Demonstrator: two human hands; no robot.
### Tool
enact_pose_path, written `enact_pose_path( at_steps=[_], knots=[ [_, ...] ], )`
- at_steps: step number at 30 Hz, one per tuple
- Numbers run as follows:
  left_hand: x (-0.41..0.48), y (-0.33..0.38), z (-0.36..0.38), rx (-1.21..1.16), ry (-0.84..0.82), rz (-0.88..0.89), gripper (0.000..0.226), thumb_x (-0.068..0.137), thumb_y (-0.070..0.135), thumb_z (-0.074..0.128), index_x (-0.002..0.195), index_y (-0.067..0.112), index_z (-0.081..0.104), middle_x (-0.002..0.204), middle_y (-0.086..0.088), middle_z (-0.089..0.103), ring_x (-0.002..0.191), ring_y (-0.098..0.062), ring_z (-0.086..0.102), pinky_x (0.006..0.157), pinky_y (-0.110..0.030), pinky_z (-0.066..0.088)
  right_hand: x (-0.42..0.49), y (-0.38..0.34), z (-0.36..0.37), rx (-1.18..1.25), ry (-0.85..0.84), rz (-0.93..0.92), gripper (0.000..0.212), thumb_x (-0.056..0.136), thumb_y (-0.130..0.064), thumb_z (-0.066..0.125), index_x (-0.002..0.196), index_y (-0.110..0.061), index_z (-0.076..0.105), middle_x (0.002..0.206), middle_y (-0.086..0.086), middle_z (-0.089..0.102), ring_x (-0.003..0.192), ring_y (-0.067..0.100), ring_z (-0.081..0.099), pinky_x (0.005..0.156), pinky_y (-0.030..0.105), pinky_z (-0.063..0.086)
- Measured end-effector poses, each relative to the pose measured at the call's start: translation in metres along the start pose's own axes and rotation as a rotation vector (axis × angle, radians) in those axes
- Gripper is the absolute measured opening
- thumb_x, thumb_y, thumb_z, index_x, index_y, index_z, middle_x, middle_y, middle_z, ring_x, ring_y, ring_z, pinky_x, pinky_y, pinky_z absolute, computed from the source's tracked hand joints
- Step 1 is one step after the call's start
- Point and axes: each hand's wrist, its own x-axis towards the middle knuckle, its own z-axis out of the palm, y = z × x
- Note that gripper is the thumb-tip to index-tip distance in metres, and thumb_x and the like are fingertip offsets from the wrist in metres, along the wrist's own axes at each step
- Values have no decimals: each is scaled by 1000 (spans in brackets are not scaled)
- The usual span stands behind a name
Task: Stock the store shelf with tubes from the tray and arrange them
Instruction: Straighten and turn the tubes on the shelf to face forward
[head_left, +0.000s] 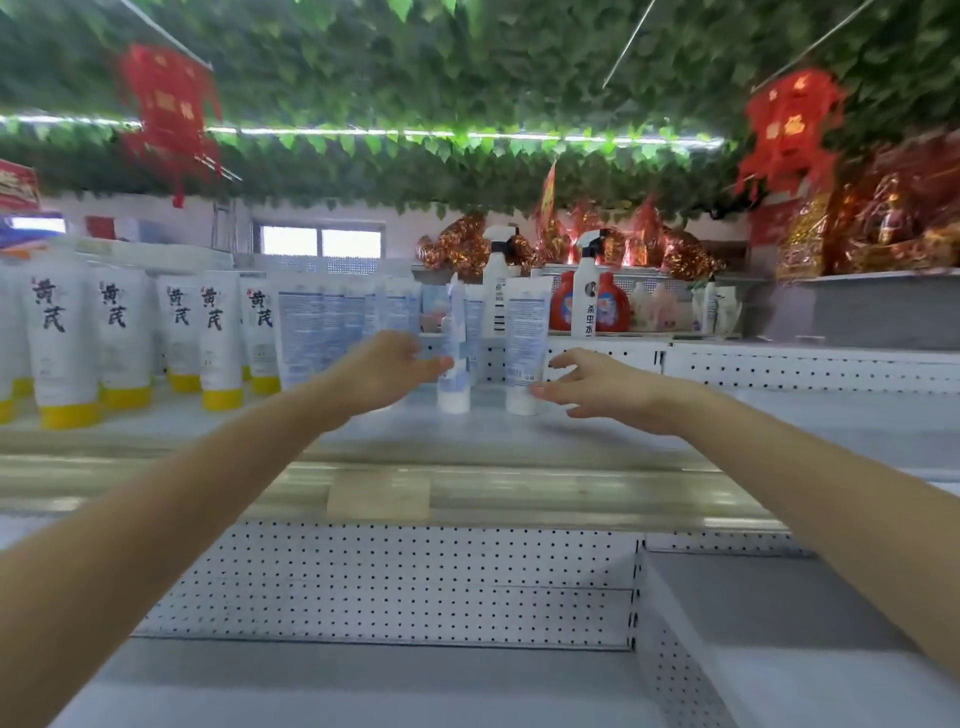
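Overhead, leaf-covered ceiling (467, 78); white shelf (727, 431) bears 2 upright white-capped tubes (524, 332); left hand (387, 366) grip relaxed, right hand (597, 387) grip spread.

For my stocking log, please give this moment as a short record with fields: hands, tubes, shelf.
left hand: reaches to the edge-on white-capped tube; grip blurred, cannot tell
right hand: fingers spread, fingertip at the right white-capped tube
both tubes: standing cap-down on the shelf, apart
left of them: yellow-capped tubes, cap-down in rows
behind: spray bottles
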Motion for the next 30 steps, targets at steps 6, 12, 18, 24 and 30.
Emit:
enact_pose_path(
  at_steps=[6, 12, 18, 24, 30],
  knots=[
    [40, -3, 32, -53, 48, -126, 30, 88, 46, 61, 83, 18, 50, 95, -5, 49, 93, -23, 51, 98, -42, 44, 37, 23, -18, 4, -118, -41, 75, 88, -34, 66, 147, -11, 26, 142, 8, 42, 122, 19, 49, 96, 29, 44],
    [61, -14, 52, -55, 50, -107, 18, 88, 35, 65, 98, 21, 60, 88, 7, 61, 89, -18, 58, 84, -34, 48, 63, 28, -18, 192, -250, -97, 39, 90, -17, 65, 128, -17, 54, 131, 3, 58, 119, 15, 56, 98, 30, 45],
    [77, -28, 52, 24, 65, -133, 40, 82, 45, 68, 100, 10, 67, 96, -6, 70, 92, -25, 65, 86, -39, 51, 73, 25, -16, 246, -249, -100, 43, 90, -3, 62, 129, -16, 52, 127, 4, 60, 115, 17, 59, 89, 28, 50],
    [79, -35, 44, -99, -84, -20, 26, 93, 25, 59, 115, 13, 61, 115, -5, 66, 101, -20, 64, 88, -34, 53, 74, 15, -9, 114, -204, -107, 48, 88, -10, 66, 133, -20, 50, 125, 1, 61, 113, 16, 59, 92, 30, 48],
    [73, -46, 32, -277, -245, 55, 30, 96, 17, 51, 126, 16, 56, 122, 3, 62, 108, -11, 61, 89, -24, 51, 78, 12, 2, 34, -113, -80, 56, 78, -36, 74, 126, -14, 55, 119, 3, 65, 107, 19, 63, 96, 35, 50]
  ],
)
